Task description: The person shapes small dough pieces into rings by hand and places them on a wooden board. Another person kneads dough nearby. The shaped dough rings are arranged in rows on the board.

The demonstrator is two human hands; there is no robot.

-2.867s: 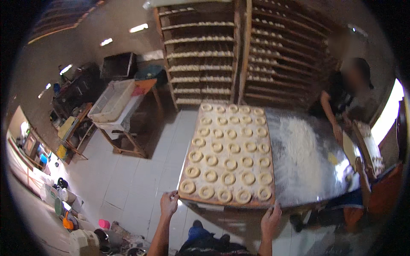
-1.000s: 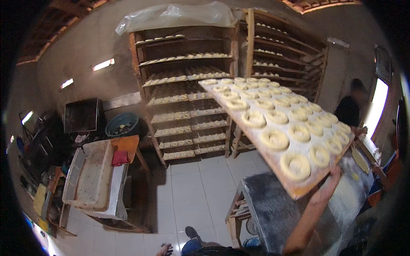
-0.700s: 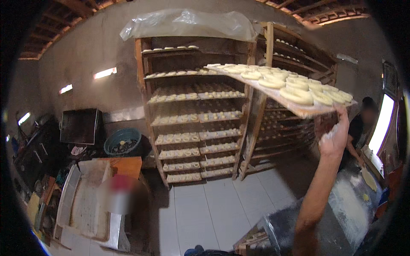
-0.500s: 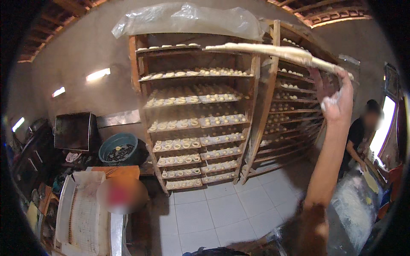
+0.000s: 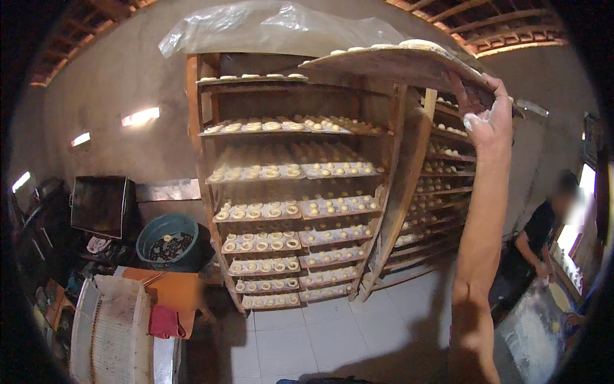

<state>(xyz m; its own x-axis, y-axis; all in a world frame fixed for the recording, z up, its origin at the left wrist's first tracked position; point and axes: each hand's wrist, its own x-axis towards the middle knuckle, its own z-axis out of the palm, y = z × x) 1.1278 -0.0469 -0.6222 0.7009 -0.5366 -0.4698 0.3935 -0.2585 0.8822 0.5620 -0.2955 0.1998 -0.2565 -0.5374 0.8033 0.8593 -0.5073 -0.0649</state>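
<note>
My right hand (image 5: 489, 118) is raised high and grips the edge of a flat board (image 5: 396, 69) from beneath. Several pale dough pieces (image 5: 419, 45) lie along the top of the board, whose dark underside faces me. White flour marks the hand. The board's far left end is in front of the top of a tall wooden rack (image 5: 195, 96). At that level, a tray with dough rings (image 5: 252, 77) occupies the left part of the shelf. Lower shelves carry trays of dough rings (image 5: 256, 242) on the left and dough balls (image 5: 336, 206) on the right. My left hand is out of view.
A second loaded rack (image 5: 409, 185) stands to the right. Clear plastic sheeting (image 5: 268, 25) drapes over the first rack. At left are a teal basin (image 5: 144, 240), a pink-red cloth (image 5: 166, 321) and a white ribbed container (image 5: 115, 326). Another person (image 5: 537, 224) stands at a floured table (image 5: 534, 333).
The board has tilted so that more of its underside shows, and its left end covers the rack's top right. My right hand is slightly farther left. The other person's arm has moved.
</note>
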